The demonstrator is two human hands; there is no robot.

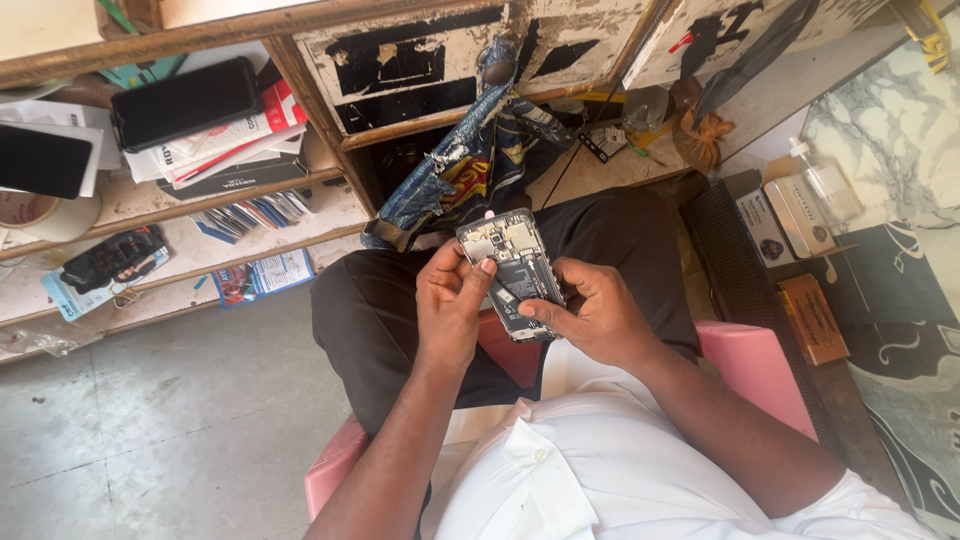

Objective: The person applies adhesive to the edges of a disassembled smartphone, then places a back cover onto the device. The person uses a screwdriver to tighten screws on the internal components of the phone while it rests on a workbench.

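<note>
An opened phone (512, 268) with its back cover off shows its circuit boards and black battery. I hold it over my lap, tilted, between both hands. My left hand (450, 305) grips its left edge, thumb resting on the upper part of the battery. My right hand (592, 312) holds the lower right edge, with the thumb pressed on the lower board. I sit on a pink chair (755, 365) in black trousers and a white shirt.
Wooden shelves at left hold two dark phones (185, 100), papers, a tape roll (40, 215) and a black device (112, 256). A crumpled blue cloth (470, 170) hangs from the worn cabinet ahead. Small boxes and a bottle (825, 185) stand at right. Grey floor lies lower left.
</note>
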